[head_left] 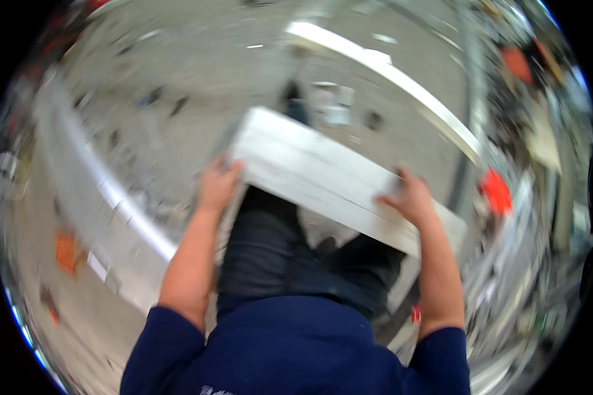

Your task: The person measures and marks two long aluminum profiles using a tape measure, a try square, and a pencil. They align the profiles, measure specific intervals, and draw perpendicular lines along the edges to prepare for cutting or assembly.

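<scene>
A long white-grey rectangular panel or box-like piece [323, 170] lies slantwise across my front, over my thighs, its left end farther from me than its right. My left hand [219, 184] grips its left end, with the thumb at the edge and the other fingers hidden behind. Nearer its right end, my right hand [410, 197] holds it, thumb on the upper face and fingers over the far edge. Motion blur softens the whole picture, so the piece's material cannot be told.
A long white bar [389, 72] lies on the floor ahead. To the left runs a long pale metal-like strip [105, 184]. An orange object [66, 252] lies beyond it. Clutter lines the right side, with a red item [496, 192] among it. Small scraps dot the floor.
</scene>
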A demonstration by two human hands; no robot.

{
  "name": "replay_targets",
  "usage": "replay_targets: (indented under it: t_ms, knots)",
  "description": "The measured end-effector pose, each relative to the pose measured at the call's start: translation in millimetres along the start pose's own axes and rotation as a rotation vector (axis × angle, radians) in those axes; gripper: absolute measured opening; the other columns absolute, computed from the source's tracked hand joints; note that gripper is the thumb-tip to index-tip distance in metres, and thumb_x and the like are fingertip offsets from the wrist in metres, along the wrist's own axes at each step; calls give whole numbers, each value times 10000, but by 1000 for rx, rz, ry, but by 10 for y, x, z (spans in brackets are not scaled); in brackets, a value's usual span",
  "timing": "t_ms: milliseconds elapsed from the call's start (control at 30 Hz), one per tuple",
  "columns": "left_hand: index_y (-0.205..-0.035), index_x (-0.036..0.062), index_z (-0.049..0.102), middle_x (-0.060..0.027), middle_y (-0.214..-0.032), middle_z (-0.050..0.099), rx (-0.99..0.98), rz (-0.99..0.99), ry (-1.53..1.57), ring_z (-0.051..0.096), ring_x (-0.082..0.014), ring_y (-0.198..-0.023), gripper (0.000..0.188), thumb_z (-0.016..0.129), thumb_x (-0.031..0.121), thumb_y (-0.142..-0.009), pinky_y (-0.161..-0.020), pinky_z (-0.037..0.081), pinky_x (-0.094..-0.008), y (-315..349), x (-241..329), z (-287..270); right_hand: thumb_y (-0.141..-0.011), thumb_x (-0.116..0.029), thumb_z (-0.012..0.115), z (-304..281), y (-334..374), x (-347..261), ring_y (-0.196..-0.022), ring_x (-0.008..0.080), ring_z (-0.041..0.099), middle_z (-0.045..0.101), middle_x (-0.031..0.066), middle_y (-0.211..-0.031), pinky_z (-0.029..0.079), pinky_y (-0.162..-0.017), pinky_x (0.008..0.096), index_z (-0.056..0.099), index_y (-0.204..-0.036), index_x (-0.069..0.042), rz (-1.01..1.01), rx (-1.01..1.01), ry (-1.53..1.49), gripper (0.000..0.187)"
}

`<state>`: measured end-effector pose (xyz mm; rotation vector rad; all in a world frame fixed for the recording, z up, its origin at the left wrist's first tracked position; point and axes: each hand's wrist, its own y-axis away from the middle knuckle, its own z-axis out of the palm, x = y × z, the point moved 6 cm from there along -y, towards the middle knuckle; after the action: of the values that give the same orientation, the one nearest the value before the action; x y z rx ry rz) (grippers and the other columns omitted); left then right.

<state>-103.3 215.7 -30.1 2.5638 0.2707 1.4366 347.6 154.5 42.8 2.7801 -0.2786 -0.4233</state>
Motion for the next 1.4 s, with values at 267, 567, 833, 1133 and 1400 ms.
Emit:
replay_targets:
  t_ms: [267, 567, 833, 1133, 1400]
  knots:
    - [-1505, -20, 462, -213, -1525, 506, 12, 591, -371, 433, -376, -1451, 928, 919, 286, -757, -1223, 322, -473, 302, 925, 152, -740, -483, 901, -194, 685, 85, -1439, 350, 467, 616, 211, -1405, 280, -1256, 515, 499, -1458, -2, -68, 334, -307, 953]
    - [-1669, 182, 228, -275, -1677, 250, -695, 922, -1180, 182, -452, -1581, 1528, 965, 652, -415, -1287, 84, -598, 977, 2264, 2129, -753, -309, 918, 152, 3275, 1681, -1240, 338, 621, 629, 201, -1373, 508, -1043, 432, 559, -1406, -38, 602, 589, -476, 793]
    - [-1675, 156, 169, -367, -1620, 245, -768, 921, -1258, 257, -535, -1509, 1463, 958, 522, -499, -1252, 195, -605, 1032, 2236, 2373, -755, -305, 906, 1017, 5176, 2159, -1268, 368, 621, 647, 198, -1377, 505, -1062, 444, 548, -1420, -46, 1049, 679, -390, 798]
    - [-1672, 153, 171, -379, -1592, 291, -724, 971, -1233, 290, -544, -1488, 1458, 966, 467, -490, -1243, 221, -598, 1007, 2150, 2391, -787, -181, 747, 1939, 5956, 2189, -1190, 408, 653, 691, 226, -1272, 517, -1018, 453, 581, -1374, -36, 1153, 414, -460, 627]
    - [-1675, 157, 179, -362, -1603, 285, -746, 964, -1224, 271, -528, -1507, 1455, 963, 506, -501, -1243, 216, -595, 1053, 2198, 2384, -795, -132, 700, 2148, 5951, 2167, -1056, 418, 697, 734, 238, -1078, 545, -903, 475, 686, -1210, -32, 1214, 374, -475, 427]
